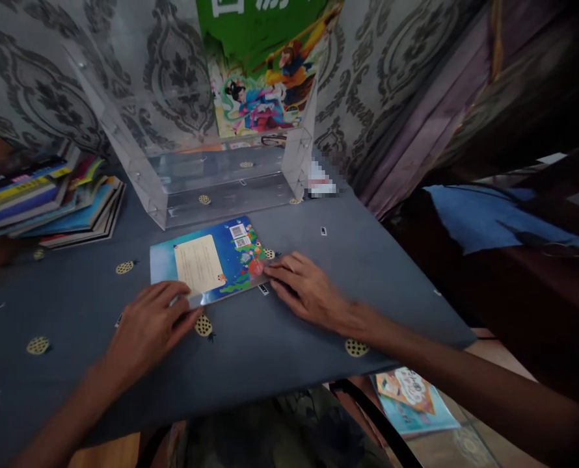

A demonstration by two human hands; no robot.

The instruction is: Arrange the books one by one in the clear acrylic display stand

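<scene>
A thin picture book [235, 260] with a blue back cover lies on the table, a cream text panel and barcodes facing up. At its lower left corner, my left hand [148, 322] has its fingers on the cover and its thumb along the near edge. My right hand [311, 292] pinches the lower right corner between fingertips and thumb. Behind the book stands a clear acrylic rack [221, 205], with a green illustrated book [263, 84] upright at its back.
A stack of books [50, 195] sits at the table's left. The grey tablecloth [270, 357] has a pineapple print. Past the right edge are a purple curtain [426, 110] and a blue cloth [494, 221]. Another book [414, 400] lies below the table edge.
</scene>
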